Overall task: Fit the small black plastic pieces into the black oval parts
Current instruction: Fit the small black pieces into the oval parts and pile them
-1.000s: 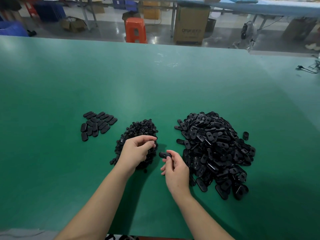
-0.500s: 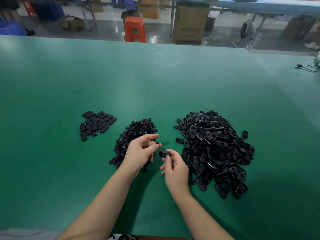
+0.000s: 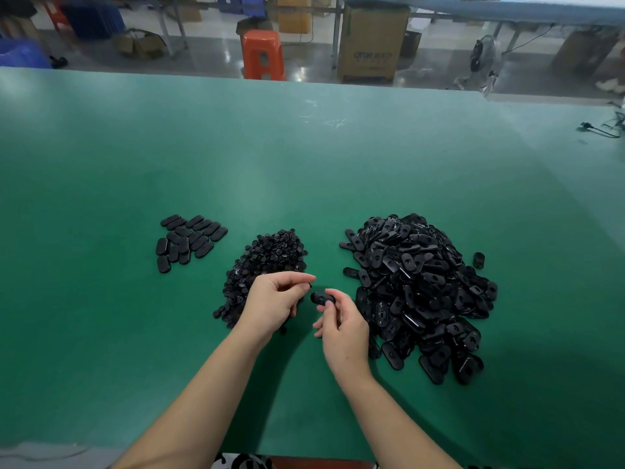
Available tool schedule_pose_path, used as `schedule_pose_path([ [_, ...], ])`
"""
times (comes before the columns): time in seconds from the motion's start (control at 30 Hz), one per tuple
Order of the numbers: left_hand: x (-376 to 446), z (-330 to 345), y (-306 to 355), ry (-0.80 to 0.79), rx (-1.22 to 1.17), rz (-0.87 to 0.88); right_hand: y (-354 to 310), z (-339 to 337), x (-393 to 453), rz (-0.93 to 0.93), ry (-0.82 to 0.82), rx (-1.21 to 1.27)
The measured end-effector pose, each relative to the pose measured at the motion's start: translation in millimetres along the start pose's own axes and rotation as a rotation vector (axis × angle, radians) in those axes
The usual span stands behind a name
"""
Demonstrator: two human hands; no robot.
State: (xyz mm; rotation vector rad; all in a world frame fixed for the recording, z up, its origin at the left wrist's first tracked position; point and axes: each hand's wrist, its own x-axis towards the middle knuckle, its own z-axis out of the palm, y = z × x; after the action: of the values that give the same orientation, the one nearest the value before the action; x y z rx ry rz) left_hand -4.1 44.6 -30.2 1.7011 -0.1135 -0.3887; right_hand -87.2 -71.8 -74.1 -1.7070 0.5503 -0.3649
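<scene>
My right hand (image 3: 341, 328) pinches one black oval part (image 3: 320, 297) between thumb and forefinger, above the green table (image 3: 304, 170). My left hand (image 3: 275, 302) sits just left of it, fingertips closed on a small black piece (image 3: 310, 286) that barely shows. Behind the left hand lies a heap of small black pieces (image 3: 270, 255). A big pile of black oval parts (image 3: 419, 282) is to the right. A neat group of several oval parts (image 3: 187, 240) lies flat at the left.
One loose black part (image 3: 478, 259) lies right of the big pile. A black cable (image 3: 602, 130) rests at the table's far right edge. Beyond the far edge stand an orange stool (image 3: 262, 54) and a cardboard box (image 3: 370, 42).
My left hand has lifted off the heap of small pieces and moved right, up to the oval part. My right hand has stayed nearly in place.
</scene>
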Motion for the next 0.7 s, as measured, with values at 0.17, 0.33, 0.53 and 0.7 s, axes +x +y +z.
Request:
schedule_pose_path([
  [0.17, -2, 4, -2, 0.019, 0.190, 0.001, 1, 0, 0, 0.002, 0.002, 0.007],
  [0.33, -2, 11, 0, 0.028, 0.286, 0.018, 2, 0, 0, 0.004, -0.003, 0.004],
  [0.53, -6, 21, 4, 0.040, 0.373, 0.040, 2, -1, 0, -0.005, -0.007, -0.014],
  [0.7, -7, 26, 8, 0.070, 0.479, 0.071, 1, -2, -1, -0.010, -0.001, -0.053],
])
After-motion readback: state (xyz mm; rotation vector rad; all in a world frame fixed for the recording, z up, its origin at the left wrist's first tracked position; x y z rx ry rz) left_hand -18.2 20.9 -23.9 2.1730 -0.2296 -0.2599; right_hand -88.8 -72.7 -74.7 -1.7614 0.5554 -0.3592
